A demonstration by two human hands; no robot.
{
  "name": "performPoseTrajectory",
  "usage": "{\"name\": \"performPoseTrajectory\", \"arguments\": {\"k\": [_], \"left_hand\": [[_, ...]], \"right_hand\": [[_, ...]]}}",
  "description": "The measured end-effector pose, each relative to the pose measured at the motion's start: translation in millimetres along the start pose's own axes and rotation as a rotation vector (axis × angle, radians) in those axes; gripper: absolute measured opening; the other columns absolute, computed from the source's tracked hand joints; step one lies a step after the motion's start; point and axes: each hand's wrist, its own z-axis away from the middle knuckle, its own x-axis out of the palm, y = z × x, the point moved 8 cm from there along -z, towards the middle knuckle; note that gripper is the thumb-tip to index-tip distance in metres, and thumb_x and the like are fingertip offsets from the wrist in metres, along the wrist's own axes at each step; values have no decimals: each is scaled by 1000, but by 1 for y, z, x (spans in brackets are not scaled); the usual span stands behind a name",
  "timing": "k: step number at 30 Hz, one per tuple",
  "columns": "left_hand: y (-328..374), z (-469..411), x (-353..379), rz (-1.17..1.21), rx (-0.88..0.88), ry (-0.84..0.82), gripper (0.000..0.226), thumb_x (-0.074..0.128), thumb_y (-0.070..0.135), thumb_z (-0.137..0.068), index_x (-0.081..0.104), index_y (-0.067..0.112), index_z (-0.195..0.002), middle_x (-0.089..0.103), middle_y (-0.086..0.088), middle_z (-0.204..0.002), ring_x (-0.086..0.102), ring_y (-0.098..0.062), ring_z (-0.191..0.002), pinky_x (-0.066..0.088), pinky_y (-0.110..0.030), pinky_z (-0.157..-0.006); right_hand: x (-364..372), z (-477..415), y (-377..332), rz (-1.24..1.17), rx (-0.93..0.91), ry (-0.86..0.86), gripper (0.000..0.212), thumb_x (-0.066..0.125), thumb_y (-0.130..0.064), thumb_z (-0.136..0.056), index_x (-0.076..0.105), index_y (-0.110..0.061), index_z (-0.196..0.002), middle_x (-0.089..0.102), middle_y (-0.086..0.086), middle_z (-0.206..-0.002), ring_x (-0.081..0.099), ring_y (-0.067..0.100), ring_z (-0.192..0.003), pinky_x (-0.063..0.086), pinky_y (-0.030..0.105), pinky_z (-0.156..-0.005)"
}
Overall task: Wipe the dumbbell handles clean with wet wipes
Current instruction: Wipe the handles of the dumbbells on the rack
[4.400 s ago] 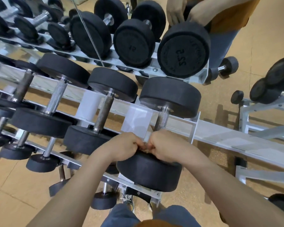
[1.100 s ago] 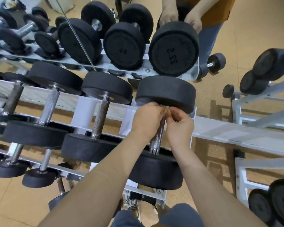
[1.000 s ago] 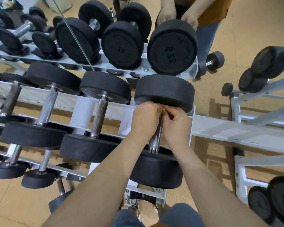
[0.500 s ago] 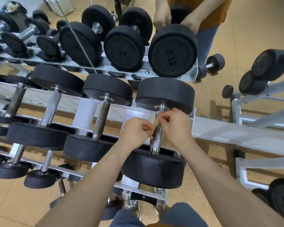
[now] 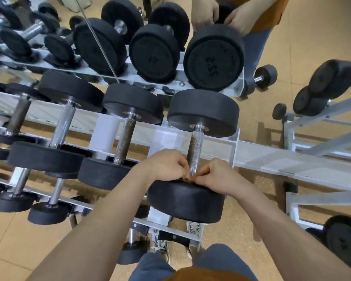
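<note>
Slid down to near end: left hand and right hand pinch wipe round dumbbell handle, shaft running straight away from both.

Tan speckled floor, wall mirror behind a grey metal rack, a 2nd grey rack at right.

2 hands, 4 top-row dbs, 2 shoes
</note>
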Motion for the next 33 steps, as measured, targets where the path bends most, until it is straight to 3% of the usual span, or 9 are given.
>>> {"name": "performPoseTrajectory", "arguments": {"k": [2,4,8,11,16,19,23,27,33], "left_hand": [[11,3,5,-66,36,-20,19,64,24,-84,77,34,-90,72,21,-96,61,-2,-96,48,-20,-88],[17,6,10,-105,52,-19,21,62,23,-85,78,31,-97,72,14,-104,61,-5,-101,48,-25,-93],[-6,12,1,-109,-52,20,22,59,28,-83,79,28,-91,74,8,-98,64,-12,-97,52,-34,-90],[-19,16,-1,-89,-124,20,24,55,29,-81,78,23,-86,74,1,-92,65,-17,-93,54,-38,-86],[-19,17,5,42,-162,3,29,56,21,-86,69,28,-62,67,10,-76,58,-10,-81,44,-24,-71],[-17,24,0,167,-139,41,21,61,21,-84,78,31,-77,73,13,-91,62,-7,-94,48,-24,-87],[-9,30,-2,126,-84,87,16,64,32,-83,80,28,-86,74,8,-93,62,-10,-94,49,-29,-88],[-21,28,5,36,-137,35,36,55,45,-89,75,15,-87,71,-5,-95,62,-22,-93,48,-36,-86],[-28,32,15,175,-46,101,37,50,47,-90,76,22,-97,72,2,-104,62,-15,-100,49,-41,-95]], "right_hand": [[-1,0,6,13,48,-10,11,71,-28,-80,78,-25,-72,67,-6,-65,56,5,-63,40,20,-58],[-1,-1,8,26,69,-23,10,71,-26,-79,78,-20,-74,65,-5,-62,55,6,-61,40,20,-56],[0,-1,0,-68,46,-2,15,76,-30,-76,76,-25,-62,59,-12,-51,48,-3,-50,35,14,-50],[6,-3,-15,-67,-8,-9,8,73,-31,-81,80,-27,-80,72,-14,-71,59,-5,-64,38,8,-52],[11,-7,-28,54,-31,-113,18,63,-31,-88,79,-23,-91,75,-3,-93,65,12,-87,50,25,-72],[5,-2,-19,54,-28,-154,14,66,-26,-84,79,-25,-86,75,-8,-87,65,9,-82,49,24,-71],[-2,-5,-1,40,38,-162,9,72,-20,-80,79,-24,-82,73,-10,-77,62,5,-74,48,21,-69],[5,-18,13,217,122,-74,8,70,-17,-77,78,-17,-80,69,0,-73,65,19,-78,51,28,-72],[9,-14,22,-25,201,73,10,68,-8,-72,77,-12,-72,73,5,-72,69,22,-78,53,32,-70]]}}
